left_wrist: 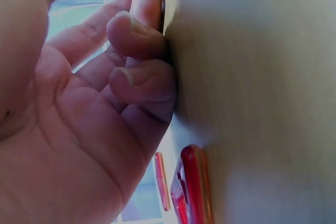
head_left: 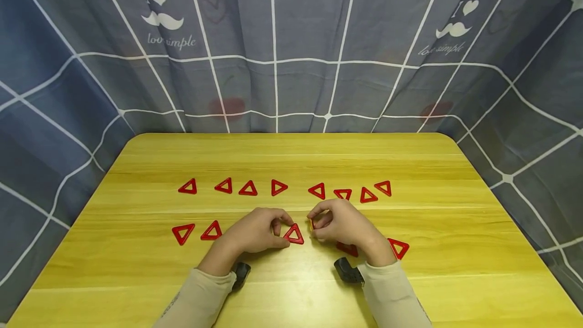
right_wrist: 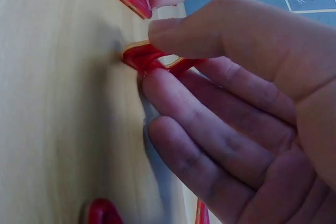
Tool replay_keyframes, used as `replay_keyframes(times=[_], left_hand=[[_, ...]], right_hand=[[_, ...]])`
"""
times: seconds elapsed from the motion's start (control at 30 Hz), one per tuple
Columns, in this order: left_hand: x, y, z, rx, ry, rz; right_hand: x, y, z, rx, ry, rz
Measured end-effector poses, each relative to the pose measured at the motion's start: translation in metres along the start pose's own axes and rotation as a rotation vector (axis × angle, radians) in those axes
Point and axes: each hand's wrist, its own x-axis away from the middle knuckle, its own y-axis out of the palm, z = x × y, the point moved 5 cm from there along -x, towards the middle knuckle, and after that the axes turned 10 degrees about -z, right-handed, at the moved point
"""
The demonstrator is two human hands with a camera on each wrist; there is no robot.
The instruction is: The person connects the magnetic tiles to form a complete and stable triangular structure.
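My left hand (head_left: 259, 229) pinches a red triangular tile (head_left: 299, 241) with a hollow middle, thumb and forefinger at its left side, close over the table. In the left wrist view its other fingers (left_wrist: 142, 80) are curled, and only a bit of red shows past the fingertips. To the right, my right hand (head_left: 343, 221) pinches a second red triangular tile (right_wrist: 139, 56) between thumb and fingers. That tile is tilted up, showing a thin yellowish edge in the head view. A small gap separates the two held tiles.
Several more red triangles, such as this triangle (head_left: 248, 192), lie in a row farther back on the wood-grain table (head_left: 291, 158). Nearer, two triangles lie left of my left hand. One triangle (head_left: 348, 249) is partly under my right wrist, another (head_left: 404, 250) beside it. A grey checked curtain (head_left: 300, 85) surrounds the table.
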Motion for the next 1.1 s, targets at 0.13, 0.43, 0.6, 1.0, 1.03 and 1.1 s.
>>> replay_keyframes(times=[0.13,0.43,0.6,1.0,1.03,1.1], left_hand=[[0.0,0.002,0.002,-0.019,-0.011,0.02],[-0.001,0.005,0.006,-0.091,-0.025,0.071],[-0.001,0.006,0.006,-0.096,-0.037,0.077],[0.001,0.006,0.01,-0.09,-0.1,0.073],[0.001,0.006,0.01,-0.088,-0.099,0.073],[0.001,0.005,0.009,-0.082,-0.087,0.066]], right_hand=[[-0.002,0.002,0.001,-0.003,-0.007,0.001],[-0.009,0.011,-0.005,-0.004,-0.044,-0.026],[-0.01,0.014,-0.006,0.019,-0.047,-0.016],[-0.013,0.015,-0.007,0.088,-0.071,0.006],[-0.013,0.015,-0.007,0.09,-0.066,0.007],[-0.013,0.016,-0.007,0.095,-0.054,0.008]])
